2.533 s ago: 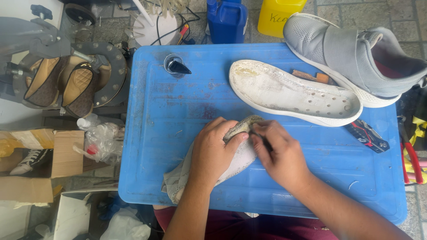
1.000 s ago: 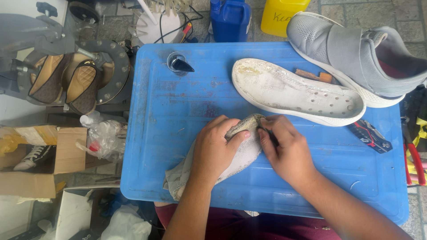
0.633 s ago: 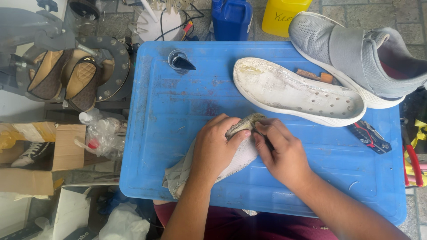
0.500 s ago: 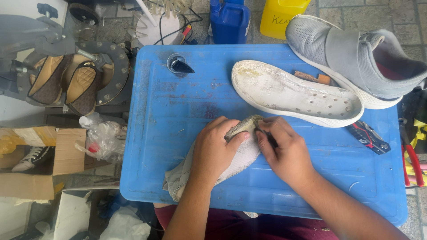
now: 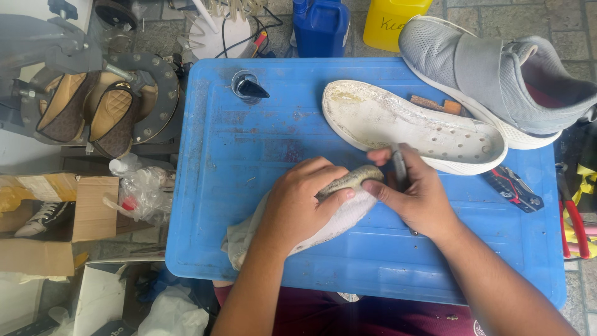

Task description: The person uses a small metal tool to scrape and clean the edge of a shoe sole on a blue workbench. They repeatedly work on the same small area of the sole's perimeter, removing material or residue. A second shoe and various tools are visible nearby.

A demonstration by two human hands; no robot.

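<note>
Left hand [image 5: 298, 202] clamped over a white shoe upper [image 5: 329, 218], grip wrapped around its toe end, pressing it onto the blue counter [image 5: 249, 155]. Right hand [image 5: 420, 199] just beside, thumb on the upper's edge, fingers pinching a slim dark tool [image 5: 398, 167], slightly blurred. Beyond the hands, a detached white sole [image 5: 410, 124] lying flat; grey shoe [image 5: 497, 74] at the far right corner. Small glass jar [image 5: 245, 87] near the far edge, multi-tool [image 5: 513, 186] right of the sole.
</note>
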